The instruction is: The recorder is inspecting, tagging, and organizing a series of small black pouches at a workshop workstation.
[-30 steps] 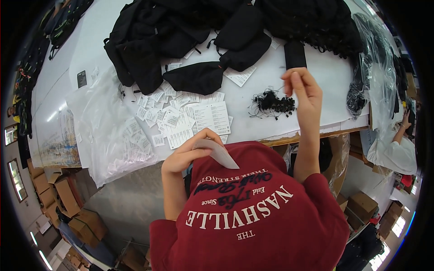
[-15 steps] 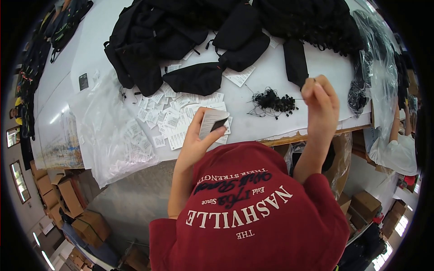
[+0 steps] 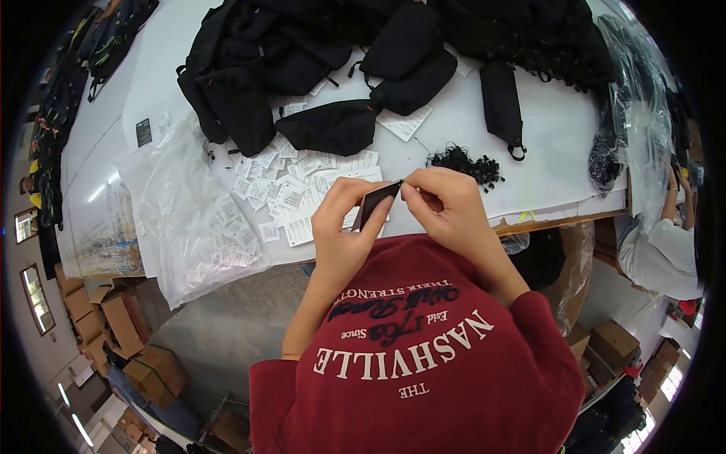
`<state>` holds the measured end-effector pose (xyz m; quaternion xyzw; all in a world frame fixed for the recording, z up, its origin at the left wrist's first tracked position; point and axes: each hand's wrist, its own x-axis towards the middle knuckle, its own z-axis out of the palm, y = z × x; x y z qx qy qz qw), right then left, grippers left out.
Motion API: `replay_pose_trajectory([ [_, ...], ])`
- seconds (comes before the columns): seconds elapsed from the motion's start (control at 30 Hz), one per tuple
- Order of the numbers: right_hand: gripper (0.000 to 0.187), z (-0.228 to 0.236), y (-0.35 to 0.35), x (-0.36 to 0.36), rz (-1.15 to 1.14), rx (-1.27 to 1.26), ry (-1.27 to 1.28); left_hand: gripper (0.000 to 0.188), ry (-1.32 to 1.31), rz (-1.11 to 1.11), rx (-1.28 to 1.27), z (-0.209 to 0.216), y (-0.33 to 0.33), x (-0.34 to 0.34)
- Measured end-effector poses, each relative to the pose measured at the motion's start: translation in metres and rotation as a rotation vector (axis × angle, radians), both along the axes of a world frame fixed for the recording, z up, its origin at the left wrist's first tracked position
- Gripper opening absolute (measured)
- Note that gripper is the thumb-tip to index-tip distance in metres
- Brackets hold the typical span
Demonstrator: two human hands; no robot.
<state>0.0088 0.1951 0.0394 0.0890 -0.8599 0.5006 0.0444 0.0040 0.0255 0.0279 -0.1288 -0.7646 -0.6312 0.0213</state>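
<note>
Brought right hand [image 3: 456, 206] to centre frame, pinched closed at dark tag [image 3: 375, 200] gripped in left hand [image 3: 338, 228], apparently stringing, needing steady threading.

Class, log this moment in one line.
left hand: holds dark card; right hand: at card's corner; table: black cord pile, white labels

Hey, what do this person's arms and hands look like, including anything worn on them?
Short, dark red sleeves leave the forearms bare; the shirt has white and black lettering. The left hand and right hand are both ungloved.
</note>
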Motion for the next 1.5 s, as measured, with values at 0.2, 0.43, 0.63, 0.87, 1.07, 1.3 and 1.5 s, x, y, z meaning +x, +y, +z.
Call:
replay_pose_trajectory([
  [0.2,0.011,-0.002,0.001,0.001,0.046,0.002,-0.004,0.019,0.047,0.041,-0.051,0.000,0.000,0.002],
  [0.43,0.008,-0.001,0.002,0.001,0.038,-0.183,-0.191,0.024,0.197,-0.018,-0.144,0.002,-0.003,0.002],
  [0.63,0.013,0.001,0.020,0.006,0.115,-0.267,-0.167,0.014,-0.046,-0.247,0.156,-0.004,-0.015,0.005],
  [0.87,0.012,-0.008,0.022,0.010,0.232,-0.131,-0.114,0.009,-0.436,-0.458,0.217,-0.011,-0.015,-0.001],
  [1.07,0.012,-0.028,0.025,0.013,0.265,-0.619,-0.266,0.005,-0.370,-0.433,0.171,-0.006,-0.001,-0.005],
  [1.3,0.017,-0.049,0.033,0.005,0.145,-0.853,-0.585,0.016,-0.508,-0.463,0.031,-0.025,0.017,-0.034],
  [1.5,0.015,-0.065,0.026,0.009,-0.149,-1.213,-0.525,0.023,-0.362,-0.464,-0.049,-0.038,0.013,-0.014],
])
